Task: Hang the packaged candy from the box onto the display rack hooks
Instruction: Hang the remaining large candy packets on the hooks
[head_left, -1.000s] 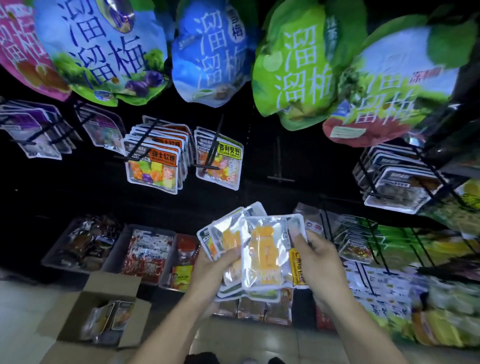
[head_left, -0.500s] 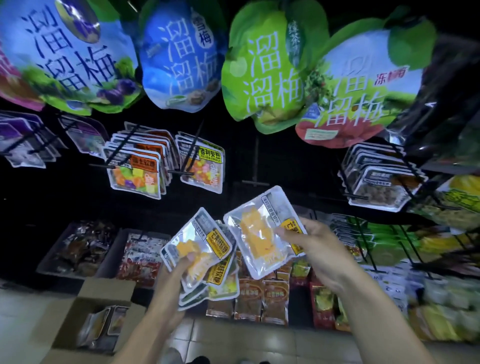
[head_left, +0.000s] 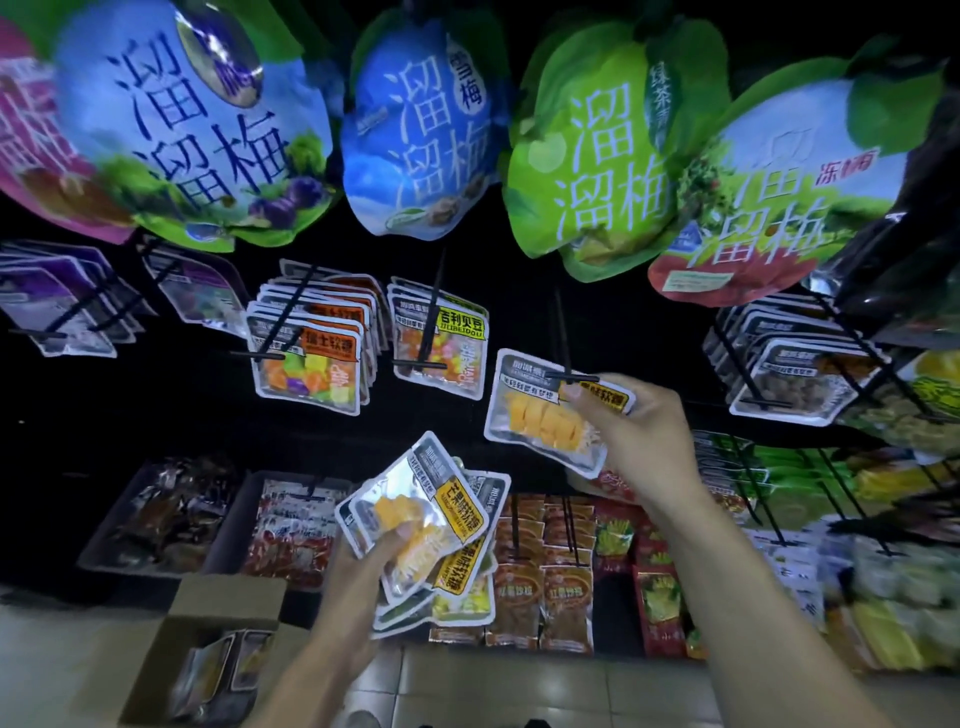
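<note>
My right hand (head_left: 641, 441) pinches one clear mango candy pack (head_left: 540, 413) by its yellow label, holding its top edge right at the tip of a bare black rack hook (head_left: 566, 358). Lower down, my left hand (head_left: 363, 577) grips a fanned stack of several identical candy packs (head_left: 431, 525). The cardboard box (head_left: 208, 660) sits open on the floor at the lower left with more packs inside.
Neighbouring hooks carry mixed candy packs (head_left: 306, 358) and jelly bean packs (head_left: 441, 338) to the left, and brown snack packs (head_left: 789, 369) to the right. Large plum bags (head_left: 587, 156) hang overhead. Trays and lower hooks of snacks (head_left: 540, 566) fill the rack's lower part.
My right hand has lifted the single pack up and right, from beside the stack to the tip of the empty hook. My left hand stays low with the stack.
</note>
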